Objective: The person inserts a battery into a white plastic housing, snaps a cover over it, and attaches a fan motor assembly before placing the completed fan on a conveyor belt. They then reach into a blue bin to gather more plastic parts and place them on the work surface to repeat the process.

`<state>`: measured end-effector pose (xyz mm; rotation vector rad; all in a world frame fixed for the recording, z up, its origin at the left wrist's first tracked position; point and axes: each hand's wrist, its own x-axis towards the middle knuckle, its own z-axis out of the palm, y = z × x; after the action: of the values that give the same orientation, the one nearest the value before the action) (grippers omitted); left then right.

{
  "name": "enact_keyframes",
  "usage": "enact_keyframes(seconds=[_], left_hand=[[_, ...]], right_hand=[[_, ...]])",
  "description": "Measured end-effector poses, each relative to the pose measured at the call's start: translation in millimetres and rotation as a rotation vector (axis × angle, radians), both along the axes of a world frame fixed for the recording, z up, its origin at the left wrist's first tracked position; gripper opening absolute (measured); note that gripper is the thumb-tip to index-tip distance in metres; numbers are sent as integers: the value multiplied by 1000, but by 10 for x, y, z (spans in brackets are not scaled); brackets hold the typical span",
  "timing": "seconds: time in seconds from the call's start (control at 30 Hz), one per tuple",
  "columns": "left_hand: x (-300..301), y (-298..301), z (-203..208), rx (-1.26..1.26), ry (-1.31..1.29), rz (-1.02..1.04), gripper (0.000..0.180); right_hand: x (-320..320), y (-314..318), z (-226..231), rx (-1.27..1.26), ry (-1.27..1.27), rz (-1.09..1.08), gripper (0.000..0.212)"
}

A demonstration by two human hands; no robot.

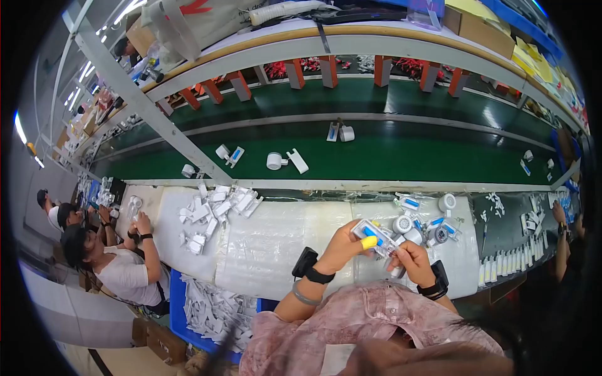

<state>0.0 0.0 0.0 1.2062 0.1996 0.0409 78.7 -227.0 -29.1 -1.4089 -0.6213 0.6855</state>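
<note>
My left hand point(342, 249) is closed round a long white plastic casing point(387, 242) with a blue insert, and a yellow cover sits on its thumb. The fingers of my right hand point(416, 263) are pinched at the casing's lower right end. What exactly the right fingertips grip is partly hidden. Just beyond my hands lies a cluster of round white heads point(402, 224) and casings with blue parts, some of it blocked by the hands. One more round white head point(447, 202) lies behind that cluster.
White plastic casings lie in a loose pile point(219, 207) to the left, and a blue bin point(179, 313) below holds many more. Beyond the bench runs a green conveyor point(401, 150) carrying several white parts. White tubes point(511, 260) stand in a row at right. A co-worker point(128, 266) works at left.
</note>
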Motion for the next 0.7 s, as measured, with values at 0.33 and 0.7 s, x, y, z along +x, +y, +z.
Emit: enact_keyframes(seconds=[0.33, 0.7], left_hand=[[-69, -103, -189, -4, 124, -682, 35], [-26, -68, -282, 687, -5, -700, 46]], right_hand=[[-29, -100, 359, -197, -182, 196, 14], [73, -126, 341, -405, -278, 307, 27]])
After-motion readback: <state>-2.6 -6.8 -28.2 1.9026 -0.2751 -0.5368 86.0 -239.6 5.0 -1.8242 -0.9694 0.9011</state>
